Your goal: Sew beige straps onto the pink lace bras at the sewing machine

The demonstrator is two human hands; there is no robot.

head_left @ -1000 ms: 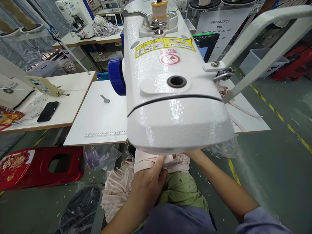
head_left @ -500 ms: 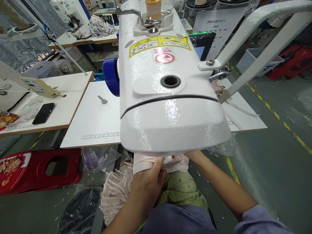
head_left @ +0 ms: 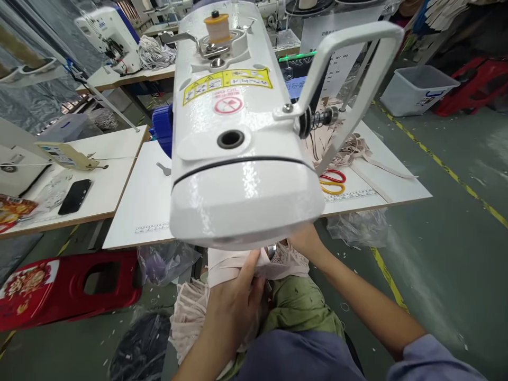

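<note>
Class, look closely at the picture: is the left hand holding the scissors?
No, the left hand has its thumb on the pale pink fabric, while the scissors lie on the white tabletop.

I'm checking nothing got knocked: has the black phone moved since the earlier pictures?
No. The black phone lies in the same spot relative to the cream control panel.

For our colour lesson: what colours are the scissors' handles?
The scissors' handles are red and orange-yellow, clearest in the head view.
</note>
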